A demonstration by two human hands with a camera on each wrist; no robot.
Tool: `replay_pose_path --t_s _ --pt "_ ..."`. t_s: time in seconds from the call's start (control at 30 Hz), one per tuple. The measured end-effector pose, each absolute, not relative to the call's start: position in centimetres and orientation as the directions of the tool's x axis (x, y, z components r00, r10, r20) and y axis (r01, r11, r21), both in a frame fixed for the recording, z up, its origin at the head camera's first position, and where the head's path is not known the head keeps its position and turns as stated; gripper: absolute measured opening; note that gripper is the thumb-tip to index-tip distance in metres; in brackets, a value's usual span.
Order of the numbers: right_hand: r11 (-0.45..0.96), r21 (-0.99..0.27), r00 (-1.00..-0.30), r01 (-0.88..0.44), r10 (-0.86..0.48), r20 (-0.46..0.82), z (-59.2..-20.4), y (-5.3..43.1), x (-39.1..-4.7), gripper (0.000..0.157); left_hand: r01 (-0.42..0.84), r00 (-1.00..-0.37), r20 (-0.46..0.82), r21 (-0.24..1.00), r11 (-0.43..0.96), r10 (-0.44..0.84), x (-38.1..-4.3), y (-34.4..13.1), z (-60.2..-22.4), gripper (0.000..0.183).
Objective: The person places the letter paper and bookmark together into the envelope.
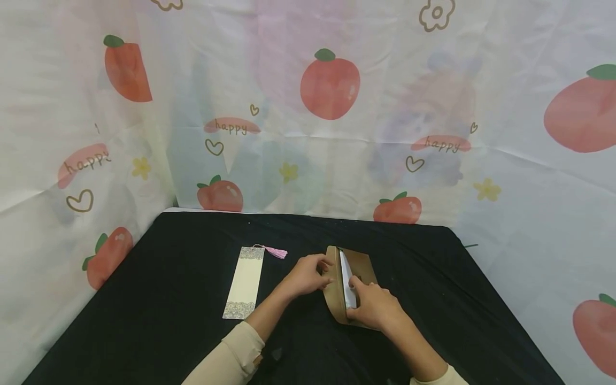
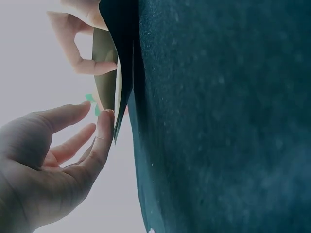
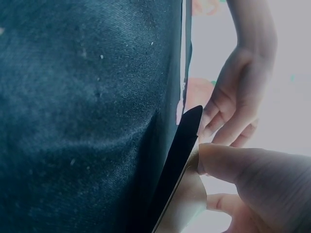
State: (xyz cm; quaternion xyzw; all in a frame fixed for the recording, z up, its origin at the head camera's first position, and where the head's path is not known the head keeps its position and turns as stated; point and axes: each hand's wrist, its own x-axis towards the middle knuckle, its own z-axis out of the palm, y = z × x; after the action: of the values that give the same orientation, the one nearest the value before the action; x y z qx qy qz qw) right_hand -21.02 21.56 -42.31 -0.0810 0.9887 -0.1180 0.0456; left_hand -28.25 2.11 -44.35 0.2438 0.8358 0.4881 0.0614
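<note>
A brown paper envelope (image 1: 362, 262) lies on the black cloth with its flap opened to the left. A folded white sheet (image 1: 346, 278) shows in the envelope's mouth. My right hand (image 1: 377, 307) pinches the sheet at the opening, thumb and forefinger curled. My left hand (image 1: 306, 274) is at the flap, its fingers loosely bent and apart. In the left wrist view, a fingertip of the left hand (image 2: 63, 160) touches the envelope's edge. The right wrist view has the right thumb against the pale paper, with the left hand (image 3: 238, 97) beyond it.
A cream bookmark (image 1: 244, 283) with patterned ends and a pink tassel (image 1: 276, 252) lies to the left of the hands. Black cloth (image 1: 159, 299) covers the table. Printed curtains (image 1: 289, 149) stand behind it and at both sides.
</note>
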Motion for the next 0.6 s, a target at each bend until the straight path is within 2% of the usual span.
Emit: replay_pose_path --t_s 0.4,0.6 --pt "0.956 -0.252 -0.98 -0.153 -0.181 -0.089 -42.2 21.7 -21.0 0.069 0.337 -0.882 0.131 0.848 0.409 0.454 -28.3 0.5 -43.4 0.036" --pt "0.953 -0.257 -0.979 -0.158 -0.186 -0.088 -42.1 21.7 -21.0 0.068 0.344 -0.883 0.143 0.845 0.409 0.446 -28.5 -0.6 -43.1 0.037"
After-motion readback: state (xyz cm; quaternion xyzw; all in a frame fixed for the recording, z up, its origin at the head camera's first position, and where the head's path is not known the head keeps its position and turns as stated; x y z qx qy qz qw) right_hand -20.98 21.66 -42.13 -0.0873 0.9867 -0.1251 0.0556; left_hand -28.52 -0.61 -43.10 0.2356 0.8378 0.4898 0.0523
